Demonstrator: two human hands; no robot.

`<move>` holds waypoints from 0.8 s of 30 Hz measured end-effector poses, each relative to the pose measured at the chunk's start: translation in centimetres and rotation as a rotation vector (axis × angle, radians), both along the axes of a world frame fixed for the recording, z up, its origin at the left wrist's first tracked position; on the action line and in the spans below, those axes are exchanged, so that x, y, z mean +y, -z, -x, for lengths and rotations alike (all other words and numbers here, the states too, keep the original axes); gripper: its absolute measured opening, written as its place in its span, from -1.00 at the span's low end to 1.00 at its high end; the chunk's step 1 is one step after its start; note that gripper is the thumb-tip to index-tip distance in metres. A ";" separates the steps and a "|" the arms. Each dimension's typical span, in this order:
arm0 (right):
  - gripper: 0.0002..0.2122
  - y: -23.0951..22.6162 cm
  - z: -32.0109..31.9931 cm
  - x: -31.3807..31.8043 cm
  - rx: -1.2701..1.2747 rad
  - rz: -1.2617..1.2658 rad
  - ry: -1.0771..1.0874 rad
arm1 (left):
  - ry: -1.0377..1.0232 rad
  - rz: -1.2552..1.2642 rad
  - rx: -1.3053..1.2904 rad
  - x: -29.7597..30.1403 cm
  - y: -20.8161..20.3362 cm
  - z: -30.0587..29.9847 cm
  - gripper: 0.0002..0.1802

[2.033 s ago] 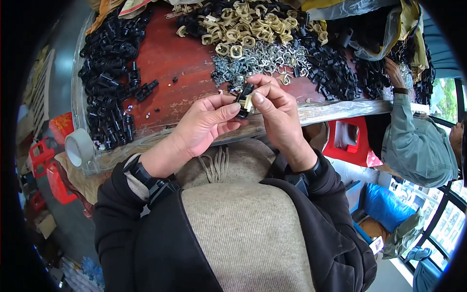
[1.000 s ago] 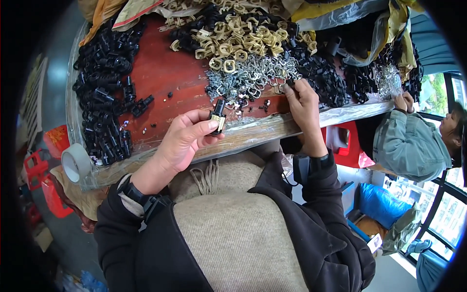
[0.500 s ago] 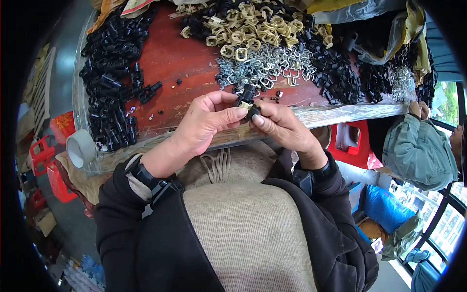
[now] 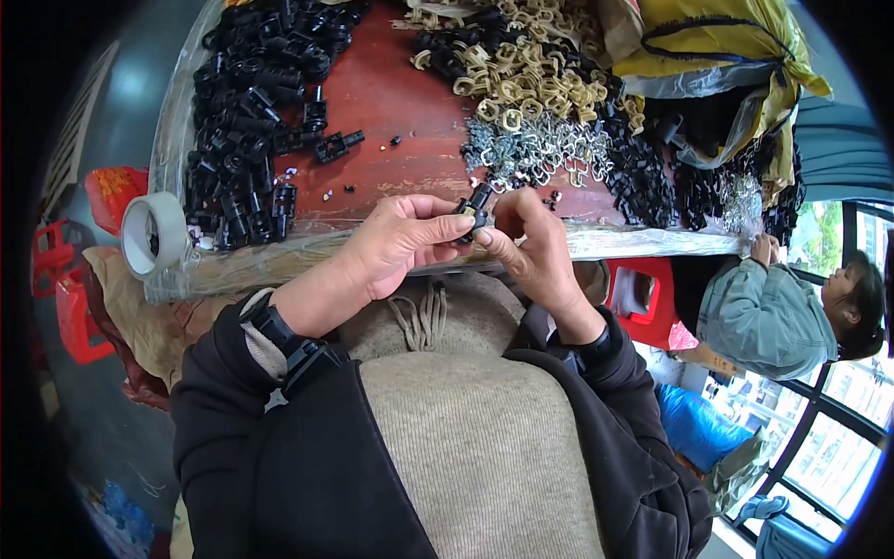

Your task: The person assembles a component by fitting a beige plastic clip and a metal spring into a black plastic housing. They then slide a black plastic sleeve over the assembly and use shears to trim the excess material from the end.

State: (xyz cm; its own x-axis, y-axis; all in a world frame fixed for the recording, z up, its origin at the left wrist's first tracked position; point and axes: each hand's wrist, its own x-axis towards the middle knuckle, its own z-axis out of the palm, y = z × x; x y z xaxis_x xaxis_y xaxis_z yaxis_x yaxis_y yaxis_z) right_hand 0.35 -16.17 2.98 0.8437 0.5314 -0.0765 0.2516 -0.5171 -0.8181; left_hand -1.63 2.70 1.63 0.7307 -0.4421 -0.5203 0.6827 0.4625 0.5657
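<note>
Above the table's near edge, my left hand (image 4: 396, 240) pinches a black plastic pipe fitting (image 4: 479, 198) between thumb and fingers. The fitting is small and tubular, tilted with its narrow end up and to the right. My right hand (image 4: 540, 250) grips its lower right side, fingers curled and thumb against it. A bit of beige shows on the fitting beside my left thumb. Just beyond my hands lie a heap of bent silver wire clips (image 4: 559, 149) and a heap of beige plastic clips (image 4: 526, 79).
Black fittings (image 4: 247, 121) are piled along the left of the red table (image 4: 391, 102). A tape roll (image 4: 154, 237) stands at its near left corner. Small black parts (image 4: 643, 177) and a yellow sack (image 4: 717, 42) lie right. A co-worker (image 4: 768, 312) sits at the right end.
My view has shifted, so the table sits farther right in the picture. The fitting has turned a little in my fingers, and its beige part shows less. Both hands still hold it.
</note>
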 end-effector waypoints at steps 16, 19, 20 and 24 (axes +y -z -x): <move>-0.66 2.3 -0.2 -2.9 -0.932 -0.124 0.024 | 0.232 -0.072 -0.073 -3.4 -0.9 -0.6 -0.72; -0.67 2.7 -0.8 -4.3 -0.872 -0.152 0.048 | 0.245 -0.105 -0.092 -4.0 -0.7 -1.9 -0.72; -0.67 3.1 -1.3 -5.1 -0.867 -0.150 0.062 | 0.256 -0.107 -0.121 -4.1 -0.5 -2.4 -0.71; -0.69 3.2 -6.5 -10.9 -0.999 0.088 0.417 | 0.262 -0.135 -0.175 -4.4 0.0 -3.1 -0.68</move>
State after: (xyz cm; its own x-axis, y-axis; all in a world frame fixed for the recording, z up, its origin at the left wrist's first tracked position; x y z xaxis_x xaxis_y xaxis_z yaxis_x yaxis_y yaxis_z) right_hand 6.81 -27.07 -0.26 0.6588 0.2148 0.7210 0.5742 -0.7628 -0.2974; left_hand 1.47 -1.71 1.58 0.6846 -0.5623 -0.4638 0.6555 0.1968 0.7291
